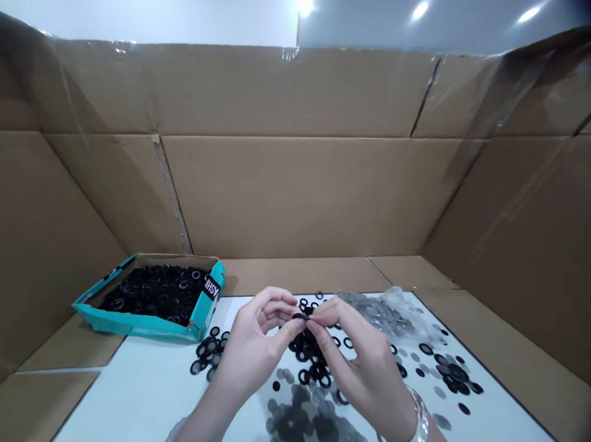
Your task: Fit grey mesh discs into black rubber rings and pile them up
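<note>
My left hand (255,340) pinches a small black ring (300,317) between thumb and fingertips, just above the white tabletop. From the other side my right hand (360,347) meets it, thumb and index finger closed at the ring's edge. Whether a disc sits inside the ring is too small to tell. Below the hands lies a loose pile of black rings (311,363). Nearer to me are many thin grey translucent discs (294,421), overlapping in a heap. Left of my left hand is a cluster of black rings (210,349), some with grey centres.
A teal box (136,324) full of black rings stands at the back left. At the back right lies a clear plastic bag (386,312) of grey discs. Black pieces (455,374) are scattered at the right. Cardboard walls (294,194) enclose the white table (112,419).
</note>
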A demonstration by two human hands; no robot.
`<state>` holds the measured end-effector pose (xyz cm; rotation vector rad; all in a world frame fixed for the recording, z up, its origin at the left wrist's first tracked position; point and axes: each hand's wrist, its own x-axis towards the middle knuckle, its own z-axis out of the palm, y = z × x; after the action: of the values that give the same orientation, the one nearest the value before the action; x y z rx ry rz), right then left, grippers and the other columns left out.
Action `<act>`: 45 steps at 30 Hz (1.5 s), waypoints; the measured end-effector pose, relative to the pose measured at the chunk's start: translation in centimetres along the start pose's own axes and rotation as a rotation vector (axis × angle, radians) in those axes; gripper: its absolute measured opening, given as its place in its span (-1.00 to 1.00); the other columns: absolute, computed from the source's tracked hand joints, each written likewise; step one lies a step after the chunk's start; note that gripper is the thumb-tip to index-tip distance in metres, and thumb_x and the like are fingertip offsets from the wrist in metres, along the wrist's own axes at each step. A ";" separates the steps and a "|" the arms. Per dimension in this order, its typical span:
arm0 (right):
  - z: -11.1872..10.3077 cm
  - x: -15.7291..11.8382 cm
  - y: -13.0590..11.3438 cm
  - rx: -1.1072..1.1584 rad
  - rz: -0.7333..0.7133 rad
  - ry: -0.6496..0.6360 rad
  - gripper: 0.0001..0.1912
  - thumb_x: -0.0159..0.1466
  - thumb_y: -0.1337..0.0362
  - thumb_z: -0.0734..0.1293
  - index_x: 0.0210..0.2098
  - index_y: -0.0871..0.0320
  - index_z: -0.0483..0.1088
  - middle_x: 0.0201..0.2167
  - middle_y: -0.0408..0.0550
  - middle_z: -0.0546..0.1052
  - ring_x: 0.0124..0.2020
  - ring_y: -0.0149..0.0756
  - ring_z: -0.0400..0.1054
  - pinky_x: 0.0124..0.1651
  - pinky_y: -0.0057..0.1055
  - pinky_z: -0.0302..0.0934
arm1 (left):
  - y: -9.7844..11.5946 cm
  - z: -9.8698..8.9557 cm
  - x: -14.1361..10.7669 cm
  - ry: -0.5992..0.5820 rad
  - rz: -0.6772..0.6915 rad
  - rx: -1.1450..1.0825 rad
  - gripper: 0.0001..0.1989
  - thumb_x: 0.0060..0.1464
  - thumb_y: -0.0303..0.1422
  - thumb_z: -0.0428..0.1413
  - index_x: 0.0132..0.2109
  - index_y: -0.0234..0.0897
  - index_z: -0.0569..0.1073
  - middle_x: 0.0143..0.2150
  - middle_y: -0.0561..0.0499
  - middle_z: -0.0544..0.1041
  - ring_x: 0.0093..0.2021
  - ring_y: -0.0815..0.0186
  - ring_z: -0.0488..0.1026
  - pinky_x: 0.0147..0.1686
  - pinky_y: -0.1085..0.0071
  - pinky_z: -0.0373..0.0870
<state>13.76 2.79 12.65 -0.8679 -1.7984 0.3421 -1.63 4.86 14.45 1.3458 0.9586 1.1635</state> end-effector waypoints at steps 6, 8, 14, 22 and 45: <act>-0.4 0.3 0.1 0.221 0.236 -0.106 -0.80 0.36 0.31 0.20 -0.42 0.13 0.24 -0.46 -0.12 0.35 -0.42 -0.34 0.24 -0.36 -0.41 0.17 | 0.0 -0.2 0.0 -0.054 -0.050 -0.052 -0.78 -0.13 -0.39 0.27 -0.29 -0.29 0.41 -0.39 0.06 0.49 -0.32 0.37 0.47 -0.27 0.47 0.47; -0.4 0.2 -0.1 0.192 0.207 -0.083 -0.81 0.35 0.33 0.20 -0.42 0.13 0.24 -0.45 -0.12 0.36 -0.41 -0.33 0.24 -0.35 -0.40 0.16 | 0.0 0.0 0.0 -0.019 -0.040 -0.028 -0.78 -0.13 -0.40 0.26 -0.31 -0.28 0.40 -0.43 0.08 0.47 -0.35 0.37 0.46 -0.27 0.47 0.46; 0.1 -0.1 0.0 0.102 0.135 -0.030 -0.86 0.34 0.37 0.20 -0.37 0.12 0.27 -0.43 -0.08 0.38 -0.38 -0.30 0.27 -0.34 -0.38 0.17 | 0.0 -0.1 0.3 -0.018 -0.068 0.015 -0.76 -0.18 -0.39 0.28 -0.35 -0.27 0.37 -0.46 0.09 0.44 -0.40 0.34 0.45 -0.30 0.40 0.44; 0.5 -0.1 0.9 0.291 0.301 -0.062 -0.84 0.37 0.22 0.20 -0.33 0.10 0.30 -0.37 -0.10 0.36 -0.34 -0.33 0.27 -0.30 -0.43 0.21 | 0.0 -0.8 0.6 -0.095 -0.131 -0.068 -0.72 -0.22 -0.37 0.32 -0.37 -0.28 0.38 -0.49 0.11 0.45 -0.44 0.37 0.44 -0.33 0.42 0.41; 0.1 0.1 2.0 0.285 0.372 -0.057 -0.88 0.31 0.22 0.26 -0.32 0.14 0.34 -0.35 -0.10 0.46 -0.32 -0.34 0.41 -0.21 -0.39 0.33 | -2.8 -0.2 2.1 0.012 -0.118 0.047 -0.65 -0.24 -0.23 0.35 -0.30 -0.28 0.48 -0.37 -0.04 0.64 -0.26 0.16 0.56 -0.16 0.31 0.47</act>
<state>14.45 4.22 11.49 -0.9922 -1.5834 0.8481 -1.21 7.31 11.88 1.3026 1.0651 1.0661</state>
